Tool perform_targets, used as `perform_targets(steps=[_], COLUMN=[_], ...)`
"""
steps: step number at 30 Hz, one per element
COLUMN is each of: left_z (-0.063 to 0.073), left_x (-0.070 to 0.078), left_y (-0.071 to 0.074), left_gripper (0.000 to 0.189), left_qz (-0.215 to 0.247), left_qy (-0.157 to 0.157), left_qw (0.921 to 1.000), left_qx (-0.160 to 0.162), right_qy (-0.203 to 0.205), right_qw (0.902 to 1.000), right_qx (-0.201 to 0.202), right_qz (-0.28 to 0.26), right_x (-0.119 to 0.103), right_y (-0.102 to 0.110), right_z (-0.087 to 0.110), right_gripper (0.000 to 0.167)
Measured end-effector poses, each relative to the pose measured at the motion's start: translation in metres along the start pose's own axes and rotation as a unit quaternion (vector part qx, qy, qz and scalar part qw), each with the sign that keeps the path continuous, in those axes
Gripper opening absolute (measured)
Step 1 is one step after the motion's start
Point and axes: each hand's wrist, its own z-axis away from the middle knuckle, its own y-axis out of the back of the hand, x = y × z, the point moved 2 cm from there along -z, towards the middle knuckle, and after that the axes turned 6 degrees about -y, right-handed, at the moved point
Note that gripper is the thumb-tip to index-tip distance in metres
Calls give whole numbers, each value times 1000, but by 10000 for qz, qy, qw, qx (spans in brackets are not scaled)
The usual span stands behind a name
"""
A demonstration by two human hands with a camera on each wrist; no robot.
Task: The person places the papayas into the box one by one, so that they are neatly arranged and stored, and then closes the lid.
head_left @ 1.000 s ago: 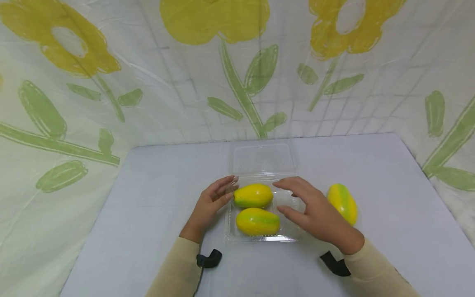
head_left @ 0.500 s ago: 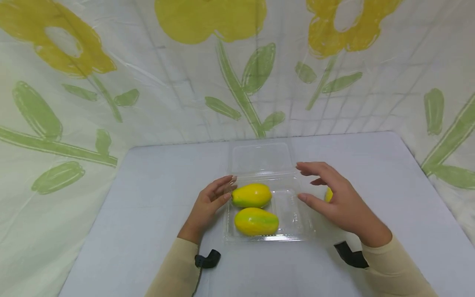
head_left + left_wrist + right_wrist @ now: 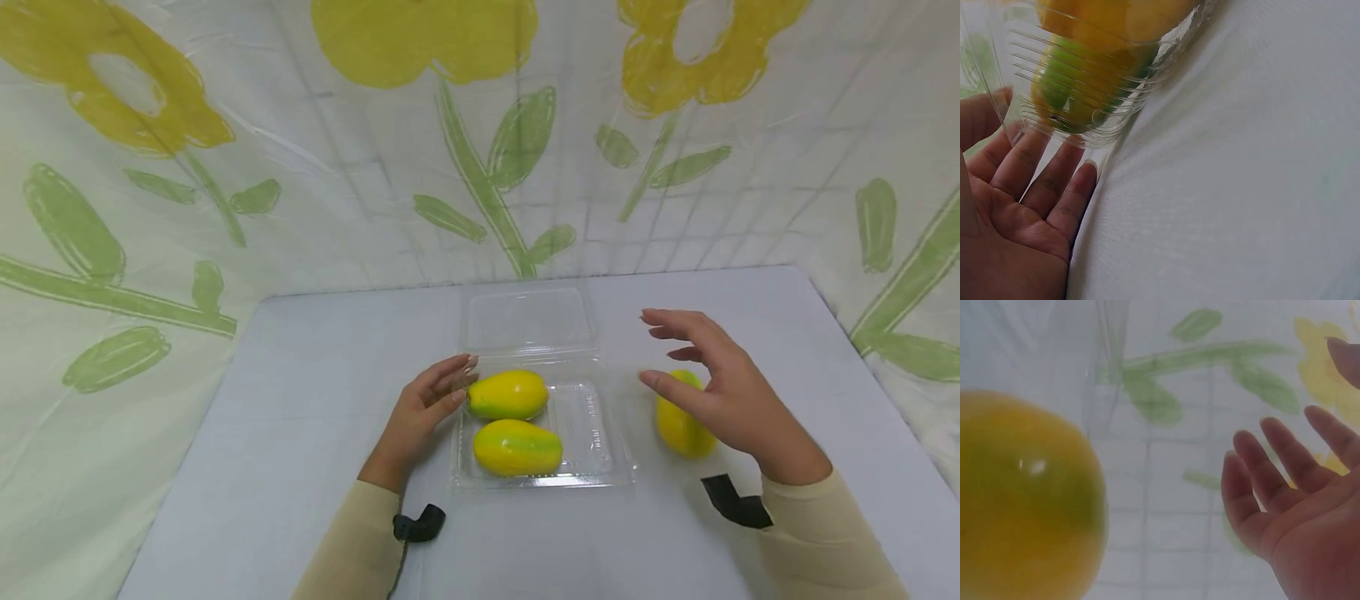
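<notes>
Two yellow-green papayas lie one behind the other in the left part of a clear plastic clamshell box [image 3: 588,425]: the far papaya [image 3: 510,394] and the near papaya [image 3: 517,448]. At the box's left wall is my left hand [image 3: 420,412], its fingers extended against the ribbed plastic and its thumb at the rim, as the left wrist view shows. My right hand [image 3: 723,387], with nothing in it, hovers over a third papaya [image 3: 684,429] on the table right of the box. Its fingers and thumb are spread apart, and it partly covers that fruit in the head view.
The clamshell's lid [image 3: 531,319] lies folded back behind the box. A white cloth covers the table [image 3: 322,375]. Behind the table hangs a curtain [image 3: 360,200] printed with yellow flowers and green leaves.
My right hand has moved right, from over the right side of the box to over the third papaya. My left hand has stayed at the box.
</notes>
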Motion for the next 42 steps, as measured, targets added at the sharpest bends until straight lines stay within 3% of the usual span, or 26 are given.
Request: perform_targets(steps=[10,25,32,37,42], left_z=[0,0,0,0,0], left_x=[0,1,4,4,3], left_y=[0,-1,-1,-1,-1], left_gripper=[51,51,52,52,51], left_qz=[-2,37,41,-18,-33], left_qy=[-54,-67,-46,-43,-79], left_qw=[10000,10000,10000,10000,10000], left_qx=[11,13,11,16,10], right_qy=[-962,-1547,-2076,-2259,-2415], right_qw=[9947,9856,9708,9588,9462], right_qx=[-124,-588,-1154,-1715,-2122], right_qz=[327,353,346,137,366], right_x=[27,58,76,81,83], right_y=[15,27,26,24,23], right_z=[2,6,10,14,17], right_gripper=[70,68,69,72,75])
